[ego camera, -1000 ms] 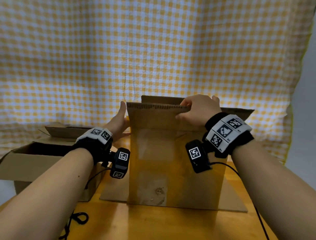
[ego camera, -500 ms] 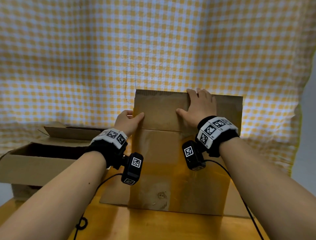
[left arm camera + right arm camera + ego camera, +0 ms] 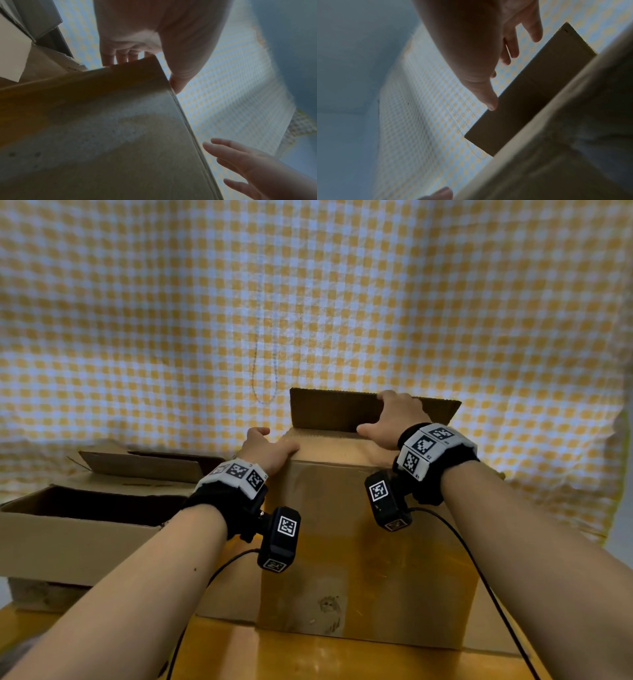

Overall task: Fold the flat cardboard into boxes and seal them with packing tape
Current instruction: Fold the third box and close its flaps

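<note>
A brown cardboard box (image 3: 366,542) stands upright on the table in the middle of the head view. Its near flap (image 3: 329,445) lies folded flat over the top, and its far flap (image 3: 339,410) stands up behind it. My left hand (image 3: 270,445) grips the box's top left corner, thumb on top and fingers down the left side. In the left wrist view those fingers (image 3: 120,58) curl behind the cardboard edge. My right hand (image 3: 394,419) rests on the far flap (image 3: 530,94) with spread, straight fingers over its top edge; its thumb (image 3: 491,105) touches the flap.
An open cardboard box (image 3: 85,525) sits at the left with another box (image 3: 154,467) behind it. A flat cardboard sheet (image 3: 226,594) lies under the standing box on the wooden table (image 3: 308,655). A yellow checked cloth (image 3: 308,302) hangs behind. Camera cables trail off both wrists.
The near flap went from upright to folded flat on top. My right hand moved from it to the far flap. My left hand moved from the box's side to its top left corner.
</note>
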